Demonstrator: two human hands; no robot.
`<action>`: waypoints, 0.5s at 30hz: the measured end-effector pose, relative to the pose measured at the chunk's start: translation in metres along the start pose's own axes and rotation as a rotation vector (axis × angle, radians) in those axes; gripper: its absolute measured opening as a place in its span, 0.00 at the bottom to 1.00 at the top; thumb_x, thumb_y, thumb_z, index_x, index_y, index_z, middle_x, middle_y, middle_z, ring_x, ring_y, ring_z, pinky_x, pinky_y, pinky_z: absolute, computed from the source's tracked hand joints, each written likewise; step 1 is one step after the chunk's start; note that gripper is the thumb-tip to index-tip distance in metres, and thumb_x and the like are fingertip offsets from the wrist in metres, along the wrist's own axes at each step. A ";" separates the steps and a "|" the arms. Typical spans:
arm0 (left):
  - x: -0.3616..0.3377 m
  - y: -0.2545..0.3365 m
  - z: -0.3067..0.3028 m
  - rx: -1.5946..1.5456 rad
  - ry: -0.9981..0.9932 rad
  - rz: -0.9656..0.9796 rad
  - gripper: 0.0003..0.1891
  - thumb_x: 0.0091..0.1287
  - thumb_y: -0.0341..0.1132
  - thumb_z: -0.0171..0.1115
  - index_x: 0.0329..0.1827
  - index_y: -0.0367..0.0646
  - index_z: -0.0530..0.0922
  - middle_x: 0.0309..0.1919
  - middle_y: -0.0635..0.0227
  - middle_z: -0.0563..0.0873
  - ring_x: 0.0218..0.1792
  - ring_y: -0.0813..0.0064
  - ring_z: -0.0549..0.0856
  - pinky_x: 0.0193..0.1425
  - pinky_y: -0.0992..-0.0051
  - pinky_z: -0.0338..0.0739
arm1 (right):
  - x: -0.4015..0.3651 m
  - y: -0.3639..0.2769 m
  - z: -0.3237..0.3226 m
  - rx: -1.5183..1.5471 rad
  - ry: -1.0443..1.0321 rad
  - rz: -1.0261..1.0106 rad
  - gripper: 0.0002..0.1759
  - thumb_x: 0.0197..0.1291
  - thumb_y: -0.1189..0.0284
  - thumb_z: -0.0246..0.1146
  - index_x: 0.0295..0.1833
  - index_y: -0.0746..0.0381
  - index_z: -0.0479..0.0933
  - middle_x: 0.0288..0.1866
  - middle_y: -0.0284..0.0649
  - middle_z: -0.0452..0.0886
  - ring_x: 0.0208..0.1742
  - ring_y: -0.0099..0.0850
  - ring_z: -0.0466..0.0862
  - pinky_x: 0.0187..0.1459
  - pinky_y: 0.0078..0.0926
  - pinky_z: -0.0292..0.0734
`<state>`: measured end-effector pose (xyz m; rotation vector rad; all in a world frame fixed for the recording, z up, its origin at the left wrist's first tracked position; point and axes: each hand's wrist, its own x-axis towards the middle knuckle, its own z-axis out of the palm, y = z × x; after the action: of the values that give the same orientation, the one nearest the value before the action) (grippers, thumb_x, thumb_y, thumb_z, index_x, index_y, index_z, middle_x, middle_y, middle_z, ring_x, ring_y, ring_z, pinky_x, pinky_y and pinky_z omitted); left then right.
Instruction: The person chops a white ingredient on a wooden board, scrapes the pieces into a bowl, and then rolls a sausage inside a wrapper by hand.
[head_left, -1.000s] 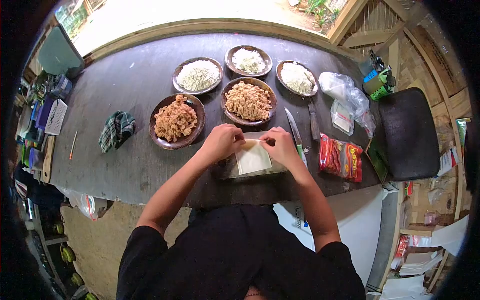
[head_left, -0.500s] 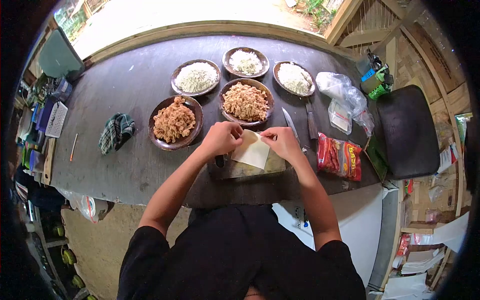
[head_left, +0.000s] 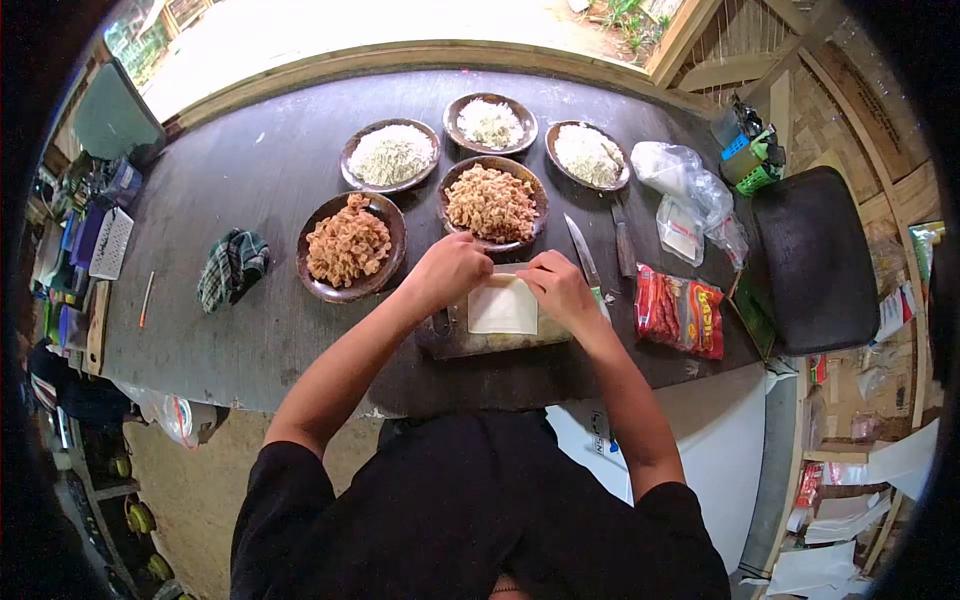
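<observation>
A pale square wrapper sheet lies on a worn cutting board at the table's near edge. My left hand pinches the sheet's far left corner, its fingers closed. At the far right corner, my right hand has its fingers closed on the same sheet. The far edge looks folded over between them. Just beyond my hands is a bowl of brown crumbly pieces. A second bowl of brown pieces stands to the left. A knife lies right of the board.
Three bowls of pale shreds stand farther back. To the right are a wooden-handled tool, a red packet, plastic bags and a black chair. A checked cloth lies left.
The sheet has turned from a slant to lie squarely on the board, and its far edge now looks folded. My left hand has shifted slightly up; both hands still grip the sheet.
</observation>
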<state>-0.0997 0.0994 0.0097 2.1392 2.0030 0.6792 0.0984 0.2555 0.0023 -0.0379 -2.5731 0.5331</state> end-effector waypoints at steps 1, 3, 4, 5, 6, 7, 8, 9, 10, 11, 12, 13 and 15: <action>-0.002 0.000 0.002 0.118 0.001 0.060 0.04 0.60 0.35 0.68 0.32 0.47 0.88 0.32 0.67 0.88 0.43 0.62 0.85 0.55 0.64 0.79 | -0.003 0.000 0.000 0.002 -0.002 0.004 0.07 0.55 0.79 0.71 0.40 0.64 0.88 0.39 0.43 0.84 0.44 0.41 0.85 0.46 0.37 0.84; -0.007 0.003 0.006 0.231 0.000 0.120 0.05 0.60 0.37 0.68 0.32 0.47 0.88 0.31 0.69 0.86 0.43 0.63 0.85 0.55 0.65 0.78 | -0.007 -0.002 -0.001 -0.079 -0.035 -0.047 0.09 0.54 0.80 0.69 0.43 0.65 0.87 0.41 0.42 0.83 0.47 0.41 0.84 0.48 0.37 0.83; -0.010 0.006 0.007 0.288 0.043 0.135 0.06 0.62 0.39 0.68 0.32 0.48 0.88 0.30 0.70 0.85 0.43 0.64 0.84 0.55 0.65 0.78 | -0.008 -0.003 -0.002 -0.079 -0.037 -0.045 0.09 0.54 0.80 0.69 0.43 0.65 0.87 0.41 0.42 0.83 0.47 0.41 0.84 0.48 0.37 0.83; -0.013 0.008 0.007 0.346 0.085 0.148 0.07 0.63 0.41 0.68 0.32 0.49 0.88 0.30 0.72 0.85 0.43 0.64 0.83 0.56 0.65 0.77 | -0.009 -0.004 -0.002 -0.080 -0.022 -0.067 0.09 0.55 0.80 0.69 0.43 0.65 0.87 0.41 0.41 0.83 0.47 0.41 0.83 0.49 0.37 0.83; -0.013 0.010 0.004 0.344 0.083 0.146 0.07 0.63 0.41 0.68 0.32 0.49 0.88 0.30 0.72 0.85 0.43 0.64 0.83 0.56 0.65 0.77 | -0.008 -0.006 -0.003 -0.080 -0.006 -0.089 0.08 0.56 0.80 0.69 0.43 0.66 0.86 0.42 0.41 0.82 0.47 0.41 0.83 0.49 0.37 0.82; -0.013 0.013 0.001 0.308 0.080 0.126 0.09 0.64 0.42 0.68 0.32 0.49 0.88 0.30 0.72 0.85 0.43 0.64 0.83 0.55 0.65 0.78 | -0.007 -0.007 -0.003 -0.079 -0.008 -0.088 0.08 0.56 0.80 0.69 0.43 0.66 0.86 0.42 0.41 0.82 0.47 0.41 0.83 0.49 0.37 0.82; -0.012 0.015 0.000 0.272 0.076 0.106 0.11 0.65 0.44 0.69 0.31 0.48 0.88 0.29 0.71 0.85 0.42 0.63 0.83 0.53 0.64 0.78 | -0.005 -0.008 -0.005 -0.082 -0.022 -0.092 0.06 0.57 0.79 0.68 0.41 0.66 0.85 0.41 0.41 0.82 0.47 0.41 0.83 0.49 0.37 0.82; -0.009 0.016 0.001 0.272 0.076 0.106 0.11 0.65 0.44 0.69 0.31 0.48 0.88 0.29 0.71 0.85 0.42 0.63 0.83 0.53 0.64 0.78 | -0.004 -0.008 -0.005 -0.085 -0.037 -0.096 0.05 0.57 0.79 0.68 0.40 0.65 0.85 0.40 0.40 0.82 0.46 0.40 0.82 0.49 0.38 0.82; -0.004 0.016 0.002 0.218 0.082 0.007 0.12 0.66 0.45 0.70 0.31 0.48 0.88 0.29 0.71 0.86 0.42 0.62 0.84 0.52 0.63 0.79 | -0.003 -0.007 -0.005 -0.085 -0.036 -0.097 0.05 0.57 0.79 0.68 0.40 0.65 0.85 0.40 0.40 0.82 0.46 0.40 0.82 0.49 0.38 0.82; 0.001 0.017 0.003 0.163 0.088 -0.091 0.12 0.66 0.46 0.70 0.30 0.48 0.88 0.29 0.70 0.87 0.41 0.62 0.84 0.50 0.62 0.79 | -0.001 -0.006 -0.005 -0.091 -0.070 -0.092 0.04 0.58 0.78 0.68 0.39 0.65 0.85 0.40 0.40 0.82 0.45 0.40 0.82 0.48 0.38 0.82; 0.004 0.016 0.005 0.163 0.089 -0.091 0.12 0.66 0.46 0.70 0.30 0.48 0.88 0.29 0.70 0.87 0.41 0.62 0.84 0.50 0.62 0.79 | 0.000 -0.005 -0.005 -0.097 -0.105 -0.087 0.04 0.59 0.77 0.68 0.39 0.64 0.85 0.40 0.40 0.82 0.45 0.40 0.82 0.48 0.38 0.81; 0.007 0.016 0.007 0.099 0.107 -0.156 0.12 0.64 0.46 0.72 0.30 0.49 0.90 0.30 0.69 0.89 0.41 0.61 0.85 0.49 0.61 0.80 | 0.002 -0.004 -0.004 -0.099 -0.105 -0.088 0.04 0.59 0.77 0.68 0.39 0.64 0.85 0.40 0.40 0.82 0.45 0.40 0.82 0.48 0.38 0.81; 0.013 0.013 0.010 0.032 0.126 -0.216 0.11 0.62 0.46 0.73 0.31 0.50 0.91 0.31 0.68 0.91 0.40 0.60 0.87 0.47 0.61 0.81 | 0.005 -0.002 -0.002 -0.032 -0.114 -0.024 0.02 0.59 0.76 0.69 0.37 0.63 0.85 0.39 0.40 0.82 0.45 0.40 0.82 0.48 0.37 0.81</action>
<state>-0.0831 0.1128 0.0092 1.9002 2.2816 0.7677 0.0949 0.2548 0.0074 0.0129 -2.6899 0.4988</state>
